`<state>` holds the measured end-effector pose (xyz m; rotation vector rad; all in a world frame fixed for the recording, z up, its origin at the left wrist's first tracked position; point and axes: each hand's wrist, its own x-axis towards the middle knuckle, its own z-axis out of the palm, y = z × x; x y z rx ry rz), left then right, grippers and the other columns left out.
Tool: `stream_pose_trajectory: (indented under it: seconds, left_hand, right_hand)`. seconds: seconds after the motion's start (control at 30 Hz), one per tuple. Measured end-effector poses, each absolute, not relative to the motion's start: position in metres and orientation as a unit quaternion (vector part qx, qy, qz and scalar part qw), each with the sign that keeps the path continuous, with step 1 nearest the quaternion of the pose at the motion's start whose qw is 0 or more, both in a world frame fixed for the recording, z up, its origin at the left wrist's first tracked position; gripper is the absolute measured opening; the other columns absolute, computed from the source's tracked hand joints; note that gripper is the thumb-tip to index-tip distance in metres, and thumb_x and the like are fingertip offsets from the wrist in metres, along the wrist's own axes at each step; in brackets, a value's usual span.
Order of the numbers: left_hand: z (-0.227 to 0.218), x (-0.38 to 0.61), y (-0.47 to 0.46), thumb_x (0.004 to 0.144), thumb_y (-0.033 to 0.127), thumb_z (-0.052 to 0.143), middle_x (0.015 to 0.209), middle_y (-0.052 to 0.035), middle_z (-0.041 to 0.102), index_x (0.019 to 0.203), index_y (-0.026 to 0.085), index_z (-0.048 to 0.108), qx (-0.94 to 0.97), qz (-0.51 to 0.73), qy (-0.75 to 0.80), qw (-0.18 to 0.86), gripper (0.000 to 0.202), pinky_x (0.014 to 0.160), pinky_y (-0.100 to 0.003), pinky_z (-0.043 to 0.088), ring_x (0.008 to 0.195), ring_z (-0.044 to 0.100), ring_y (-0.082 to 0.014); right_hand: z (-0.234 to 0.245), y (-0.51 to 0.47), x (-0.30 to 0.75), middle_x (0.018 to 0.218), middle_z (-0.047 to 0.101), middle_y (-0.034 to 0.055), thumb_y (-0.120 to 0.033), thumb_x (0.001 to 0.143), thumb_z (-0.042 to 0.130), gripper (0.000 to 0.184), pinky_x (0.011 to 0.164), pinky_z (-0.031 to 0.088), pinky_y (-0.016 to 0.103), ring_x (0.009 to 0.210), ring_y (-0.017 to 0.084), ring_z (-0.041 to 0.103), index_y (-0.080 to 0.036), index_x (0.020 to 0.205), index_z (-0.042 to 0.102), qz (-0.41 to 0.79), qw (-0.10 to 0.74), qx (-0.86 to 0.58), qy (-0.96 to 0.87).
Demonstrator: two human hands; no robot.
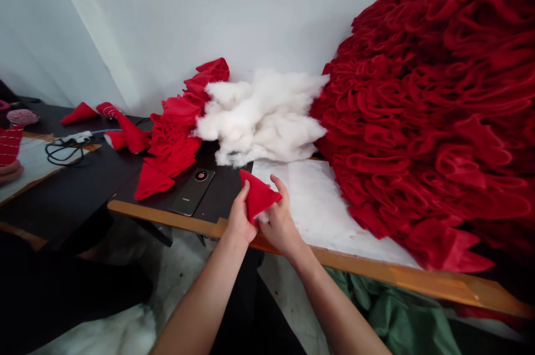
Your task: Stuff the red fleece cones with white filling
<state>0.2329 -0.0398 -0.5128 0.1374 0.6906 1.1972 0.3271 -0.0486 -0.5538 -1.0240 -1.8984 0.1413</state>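
White wall backs a dark bench [79,188] with a pale wooden front edge, seen from the head camera. Both forearms rise from the bottom of the picture and meet just over that front edge, near its middle. The left hand [239,217] has its back to the camera, fingers curled round the left side of a red felt cone [258,196]. The right hand [281,222] pinches the cone's right side, thumb on top, wrist bent inward. The cone is held between them, tip pointing up and left, and a bit of white shows at its lower edge. Just behind lies a pile of white stuffing [263,115]. A great heap of red felt pieces [430,121] fills the bench's right end, beside a white sheet [321,207]. Left of the hands a phone [193,190] lies flat near the front edge, next to a row of red cones [175,135].
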Motion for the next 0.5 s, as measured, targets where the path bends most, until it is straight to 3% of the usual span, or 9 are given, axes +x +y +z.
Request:
stream_pose_trajectory:
  seconds: [0.1,0.23,0.3,0.43,0.5]
  left_hand:
    - [-0.511,0.223,-0.034,0.090,0.043,0.045,0.071,-0.0096,0.070,0.088,0.007,0.064,0.059,0.558,0.301,0.771,0.041,0.068,-0.028,0.055,0.064,0.066,-0.0182]
    - [-0.509,0.221,-0.035,0.090,0.047,0.042,0.067,-0.0102,0.067,0.084,0.005,0.064,0.033,0.568,0.293,0.768,0.047,0.060,-0.028,0.053,0.059,0.064,-0.0180]
    - [-0.508,0.226,-0.039,0.089,0.049,0.043,0.063,-0.0092,0.065,0.080,0.006,0.063,0.023,0.558,0.291,0.777,0.049,0.056,-0.026,0.050,0.055,0.061,-0.0163]
    - [-0.508,0.234,-0.044,0.083,0.035,0.058,0.066,-0.0065,0.064,0.076,0.009,0.061,0.017,0.574,0.286,0.767,0.027,0.057,-0.024,0.048,0.055,0.060,-0.0135]
    - [-0.508,0.233,-0.043,0.082,0.034,0.058,0.070,-0.0079,0.065,0.076,0.009,0.062,0.011,0.588,0.270,0.762,0.026,0.059,-0.025,0.049,0.059,0.061,-0.0151]
  right_hand:
    - [-0.553,-0.059,0.332,0.144,0.021,0.0175,-0.009,0.079,0.049,0.039,0.097,0.043,0.055,0.131,0.036,0.031,-0.018,0.117,0.051,0.034,0.509,-0.408,-0.757]
    - [-0.555,-0.072,0.331,0.114,0.049,0.0117,-0.008,0.086,0.050,0.032,0.079,0.053,0.040,0.103,0.025,0.054,-0.023,0.113,0.055,-0.076,0.541,-0.402,-0.735]
    - [-0.556,-0.071,0.328,0.099,0.055,0.0085,-0.006,0.087,0.047,0.026,0.070,0.053,0.032,0.088,0.020,0.057,-0.022,0.106,0.057,-0.090,0.544,-0.404,-0.729]
    - [-0.554,-0.060,0.325,0.090,0.057,0.0089,-0.011,0.083,0.048,0.015,0.066,0.053,0.035,0.083,0.023,0.058,-0.018,0.094,0.054,-0.074,0.573,-0.469,-0.668]
    - [-0.551,-0.059,0.325,0.088,0.055,0.0089,-0.015,0.082,0.053,0.010,0.064,0.052,0.035,0.082,0.024,0.058,-0.017,0.091,0.053,-0.083,0.594,-0.476,-0.643]
